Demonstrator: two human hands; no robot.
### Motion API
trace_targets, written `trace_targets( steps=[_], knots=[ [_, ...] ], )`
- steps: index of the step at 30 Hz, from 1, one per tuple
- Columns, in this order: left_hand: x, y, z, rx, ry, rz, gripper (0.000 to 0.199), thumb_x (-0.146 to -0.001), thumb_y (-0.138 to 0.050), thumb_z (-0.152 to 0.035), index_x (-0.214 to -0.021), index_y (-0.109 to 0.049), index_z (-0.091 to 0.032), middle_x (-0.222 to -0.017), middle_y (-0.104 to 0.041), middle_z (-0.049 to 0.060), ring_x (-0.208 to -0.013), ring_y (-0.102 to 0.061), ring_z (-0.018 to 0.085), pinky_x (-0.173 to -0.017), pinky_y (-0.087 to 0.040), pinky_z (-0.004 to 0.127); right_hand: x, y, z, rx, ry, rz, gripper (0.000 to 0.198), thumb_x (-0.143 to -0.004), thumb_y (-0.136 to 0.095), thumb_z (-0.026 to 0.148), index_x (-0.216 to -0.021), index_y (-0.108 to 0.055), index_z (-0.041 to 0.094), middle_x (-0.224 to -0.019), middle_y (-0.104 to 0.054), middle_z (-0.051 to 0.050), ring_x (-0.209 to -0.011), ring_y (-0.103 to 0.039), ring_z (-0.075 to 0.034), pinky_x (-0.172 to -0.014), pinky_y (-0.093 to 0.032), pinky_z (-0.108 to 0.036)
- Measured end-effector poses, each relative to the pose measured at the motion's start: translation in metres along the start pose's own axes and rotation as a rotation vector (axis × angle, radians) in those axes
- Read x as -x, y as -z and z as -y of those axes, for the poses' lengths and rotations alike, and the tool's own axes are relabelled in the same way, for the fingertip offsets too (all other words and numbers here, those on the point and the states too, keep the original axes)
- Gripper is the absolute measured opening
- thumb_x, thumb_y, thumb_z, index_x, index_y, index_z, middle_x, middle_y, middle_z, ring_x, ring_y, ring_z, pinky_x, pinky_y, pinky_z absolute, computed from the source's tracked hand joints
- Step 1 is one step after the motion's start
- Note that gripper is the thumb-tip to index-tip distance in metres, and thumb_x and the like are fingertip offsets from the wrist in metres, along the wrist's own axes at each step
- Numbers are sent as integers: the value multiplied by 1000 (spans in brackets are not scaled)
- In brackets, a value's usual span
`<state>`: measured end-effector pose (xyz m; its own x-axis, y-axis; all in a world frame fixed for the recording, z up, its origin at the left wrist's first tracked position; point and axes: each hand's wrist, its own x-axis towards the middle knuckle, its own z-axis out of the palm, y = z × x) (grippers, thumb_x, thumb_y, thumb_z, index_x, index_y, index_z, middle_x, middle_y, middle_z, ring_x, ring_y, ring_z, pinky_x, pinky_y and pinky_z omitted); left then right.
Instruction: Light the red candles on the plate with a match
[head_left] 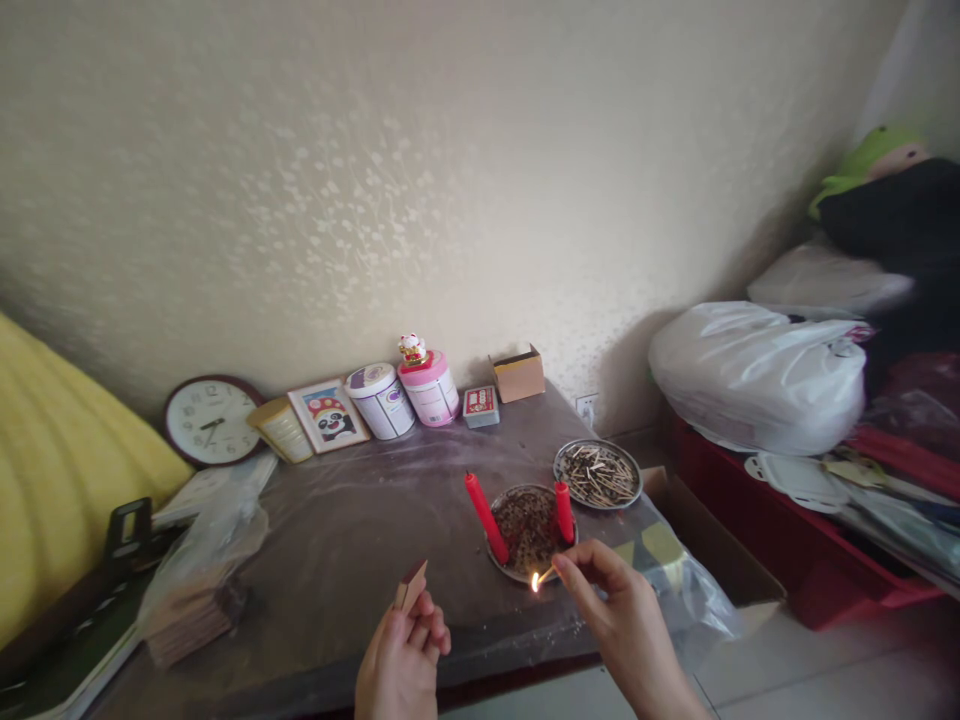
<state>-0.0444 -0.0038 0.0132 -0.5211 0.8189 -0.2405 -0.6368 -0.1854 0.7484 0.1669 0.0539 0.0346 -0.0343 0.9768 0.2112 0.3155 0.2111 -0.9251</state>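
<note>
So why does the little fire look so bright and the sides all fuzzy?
Head view: the lit match flame in the right hand glows to a white blur; the yellow cushion and white plastic bag near the edges look smeared and stretched, the lens bending the wall.

wall clock (212,421) numerals too blurred, tin (381,400) labels unreadable, no legible text

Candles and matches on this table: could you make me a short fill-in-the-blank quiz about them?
1. The right hand holds a burning ____.
2. The two candles on the plate are ____ in colour.
3. The left hand holds a small ____.
4. Against the wall leans a round ____.

Missing words: match; red; matchbox; clock
</note>
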Motion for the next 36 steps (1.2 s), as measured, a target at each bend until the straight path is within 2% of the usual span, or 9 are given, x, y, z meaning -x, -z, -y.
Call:
trace_targets(
  steps=[16,24,29,36],
  knots=[
    [-2,0,0,2,4,4,43,-52,-84,-45,-85,-77,-18,-68,-61,4,-57,-53,15,-49,-46,28,-1,-1,-1,9,30,-20,31,-87,-54,47,-71,-63,23,-65,-66,0,-62,-58,-19,-59,-42,-26],
    [-2,-1,-1,14,16,-41,46,-45,-87,-45,-80,-78,-17,-65,-62,4,-55,-54,15,-48,-46,28,-1,-1,-1,28,46,-29,29,-87,-54,46,-71,-63,23,-65,-65,0,-61,-56,-18,-57,-42,-25],
    [-5,-1,-1,43,28,-34,46,-45,-87,-45,-79,-78,-17,-66,-63,4,-55,-54,15,-48,-46,27,0,-1,-1,-12,25,-4,31,-86,-54,48,-71,-64,22,-67,-64,-1,-63,-56,-19,-58,-42,-25],
    [-18,1,-4,100,23,-6,41,-49,-86,-44,-79,-77,-17,-67,-60,3,-55,-55,14,-49,-46,28,0,0,3,-144,-33,26,36,-81,-58,53,-67,-65,21,-58,-56,1,-56,-49,-17,-51,-38,-24]
  ],
)
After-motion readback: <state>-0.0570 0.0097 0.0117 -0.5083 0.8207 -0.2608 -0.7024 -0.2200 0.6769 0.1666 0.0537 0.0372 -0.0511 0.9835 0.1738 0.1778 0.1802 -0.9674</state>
